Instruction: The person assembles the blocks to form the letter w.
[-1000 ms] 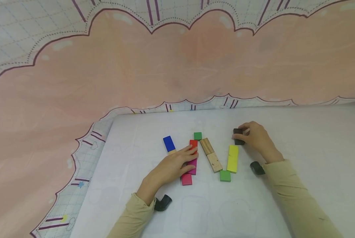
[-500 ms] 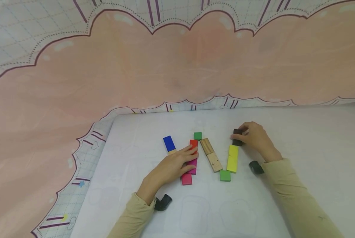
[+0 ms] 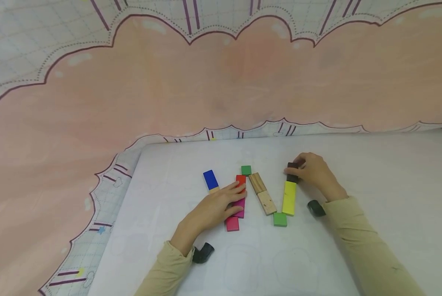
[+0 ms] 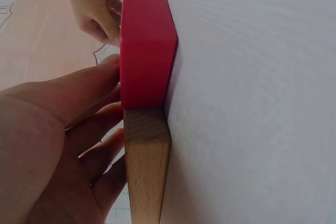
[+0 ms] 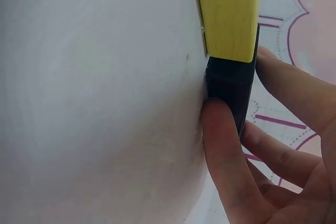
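Observation:
Thumb and fingers of my right hand (image 3: 315, 172) pinch a black block (image 3: 292, 178) by its sides. The block stands at the far end of a yellow block (image 3: 289, 198), lined up with it; in the right wrist view their ends meet. My left hand (image 3: 211, 209) lies with loosely spread fingers over a red block (image 3: 240, 179) and a magenta block (image 3: 239, 208). A pinkish-red block (image 3: 232, 224) sits just nearer than the thumb. The left wrist view has the thumb and fingers along this block's side, beside a plain wooden block (image 4: 149, 177).
Left of the hands lies a blue block (image 3: 210, 179), its near end at a wooden piece partly hidden by the left hand. Two wooden blocks (image 3: 262, 193) slant between a far green block (image 3: 246, 170) and a near green block (image 3: 280, 219). All rest on a white table (image 3: 265, 263).
My right hand has moved the black block slightly left and nearer, up against the yellow block's far end. The left hand has stayed in place.

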### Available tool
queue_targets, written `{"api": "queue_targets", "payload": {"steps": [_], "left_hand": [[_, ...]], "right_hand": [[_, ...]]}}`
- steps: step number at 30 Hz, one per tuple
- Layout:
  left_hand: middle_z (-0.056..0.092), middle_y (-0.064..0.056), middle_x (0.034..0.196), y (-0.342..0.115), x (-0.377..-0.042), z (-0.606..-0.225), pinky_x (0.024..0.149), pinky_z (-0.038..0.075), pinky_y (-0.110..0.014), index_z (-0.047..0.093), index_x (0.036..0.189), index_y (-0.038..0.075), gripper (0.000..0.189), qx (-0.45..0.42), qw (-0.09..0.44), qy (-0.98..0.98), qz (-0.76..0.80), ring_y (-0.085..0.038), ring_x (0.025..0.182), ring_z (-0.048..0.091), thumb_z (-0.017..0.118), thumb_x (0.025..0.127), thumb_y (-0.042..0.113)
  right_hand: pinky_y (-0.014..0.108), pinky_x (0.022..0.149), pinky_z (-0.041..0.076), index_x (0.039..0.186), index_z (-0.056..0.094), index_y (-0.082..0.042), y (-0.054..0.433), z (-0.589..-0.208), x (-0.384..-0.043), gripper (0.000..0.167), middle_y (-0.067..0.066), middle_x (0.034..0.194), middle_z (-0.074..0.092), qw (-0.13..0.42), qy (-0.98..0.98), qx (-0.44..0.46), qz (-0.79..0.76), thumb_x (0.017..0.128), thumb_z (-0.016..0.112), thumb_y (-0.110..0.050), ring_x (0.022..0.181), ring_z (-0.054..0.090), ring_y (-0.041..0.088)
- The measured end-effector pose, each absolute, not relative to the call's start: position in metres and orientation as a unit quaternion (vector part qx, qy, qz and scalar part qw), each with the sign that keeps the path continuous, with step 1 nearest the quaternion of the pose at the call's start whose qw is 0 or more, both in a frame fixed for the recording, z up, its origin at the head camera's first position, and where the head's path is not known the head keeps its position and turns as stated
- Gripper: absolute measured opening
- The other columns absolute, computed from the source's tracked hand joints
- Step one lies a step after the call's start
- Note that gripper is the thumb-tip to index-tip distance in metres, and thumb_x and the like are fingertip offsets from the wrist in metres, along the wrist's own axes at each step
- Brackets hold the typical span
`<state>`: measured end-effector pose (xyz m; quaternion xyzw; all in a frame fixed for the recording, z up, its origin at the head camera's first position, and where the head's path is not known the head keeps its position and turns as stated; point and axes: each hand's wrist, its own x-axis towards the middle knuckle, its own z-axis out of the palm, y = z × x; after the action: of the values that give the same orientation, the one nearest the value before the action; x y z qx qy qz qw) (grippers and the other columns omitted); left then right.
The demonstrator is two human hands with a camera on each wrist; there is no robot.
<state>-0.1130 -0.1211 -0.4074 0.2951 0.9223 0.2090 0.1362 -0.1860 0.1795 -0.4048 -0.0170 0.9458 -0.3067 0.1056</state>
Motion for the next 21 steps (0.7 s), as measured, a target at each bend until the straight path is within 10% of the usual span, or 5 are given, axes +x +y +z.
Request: {"api": "queue_targets", "payload": {"steps": [21], "left_hand": [[0.039, 0.000, 0.157, -0.1215, -0.1141, -0.4083, 0.118, 0.032, -0.042, 0.053, 0.144, 0.014, 0.050, 0.304, 0.129, 0.921, 0.208, -0.016, 0.150, 0.025, 0.064, 0.098, 0.027]], "right_hand": [[0.047, 0.087, 0.053, 0.122, 0.061, 0.006, 0.1762, -0.4029, -0.1827, 0.053, 0.024, 0.113, 0.062, 0.117, 0.946, -0.016, -0.302, 0.091, 0.072, -0.035, 0.101, 0.058, 0.036]]}}
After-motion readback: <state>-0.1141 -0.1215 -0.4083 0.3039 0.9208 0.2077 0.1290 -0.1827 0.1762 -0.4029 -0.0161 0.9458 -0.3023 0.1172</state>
